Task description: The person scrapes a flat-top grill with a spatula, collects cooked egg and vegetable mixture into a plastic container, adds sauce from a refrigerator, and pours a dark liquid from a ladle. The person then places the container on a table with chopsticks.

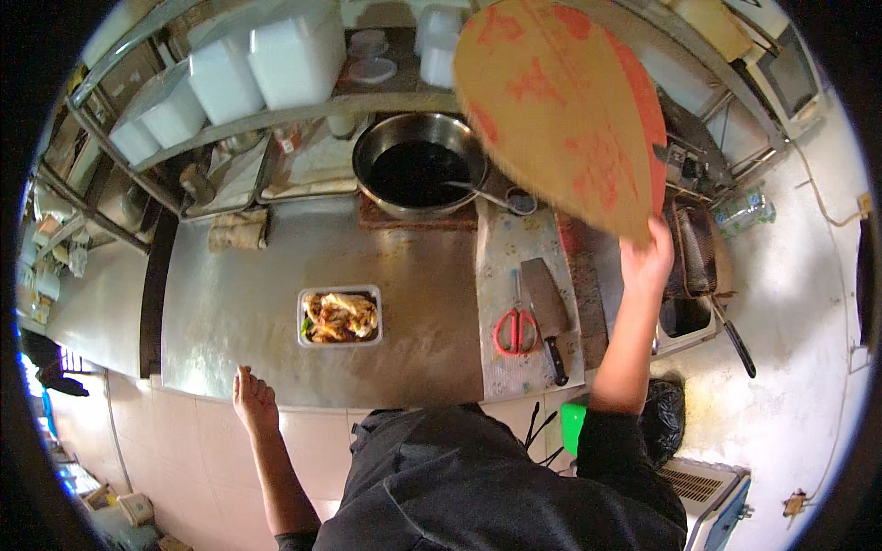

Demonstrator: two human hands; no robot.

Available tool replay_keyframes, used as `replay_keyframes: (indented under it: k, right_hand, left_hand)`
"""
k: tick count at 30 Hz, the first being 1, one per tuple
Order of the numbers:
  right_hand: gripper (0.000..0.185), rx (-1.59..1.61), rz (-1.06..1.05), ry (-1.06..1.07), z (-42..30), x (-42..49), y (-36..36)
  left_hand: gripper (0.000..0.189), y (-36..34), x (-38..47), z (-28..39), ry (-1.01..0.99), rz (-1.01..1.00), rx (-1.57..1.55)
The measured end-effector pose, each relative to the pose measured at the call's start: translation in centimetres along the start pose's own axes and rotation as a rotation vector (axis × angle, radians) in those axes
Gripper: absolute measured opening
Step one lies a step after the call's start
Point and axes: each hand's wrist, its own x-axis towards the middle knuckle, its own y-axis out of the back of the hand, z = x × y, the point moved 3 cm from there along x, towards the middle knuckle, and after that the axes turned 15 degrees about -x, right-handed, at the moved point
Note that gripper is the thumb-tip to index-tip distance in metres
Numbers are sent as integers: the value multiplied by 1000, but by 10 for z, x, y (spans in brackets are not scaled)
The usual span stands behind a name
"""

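Note:
My right hand (648, 258) grips the narrow end of a large teardrop-shaped flat fan (558, 103), tan with red patches. It is raised over the back right of the steel table (406, 275) and hides part of the shelf. Its upper parts look slightly blurred. My left hand (255, 399) hovers at the table's front edge with its fingers curled in, and nothing shows in it. A clear plastic container (340, 317) of cooked food, browned with some green, stands uncovered between the hands, nearer the left one.
A steel bowl (422, 196) of dark liquid with a ladle (475, 189) stands at the back. Red-handled scissors (515, 332) lie beside a cleaver (546, 303) on a patterned sheet (499, 282). A folded cloth (238, 229) lies left. White plastic containers (296, 62) crowd the shelf above.

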Motion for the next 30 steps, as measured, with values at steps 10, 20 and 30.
replay_keyframes:
  k: [10, 20, 30]
  right_hand:
    - [19, -41, -298, -566, 194, -89, -78]
    - [14, 74, -117, -430, 230, -51, -104]
    - [18, 68, -122, -415, 227, -43, -111]
  left_hand:
    - [24, 6, -17, -12, 226, -5, -152]
    - [29, 27, -68, -24, 318, 89, -80]
    - [27, 26, -82, -50, 344, 111, -26]
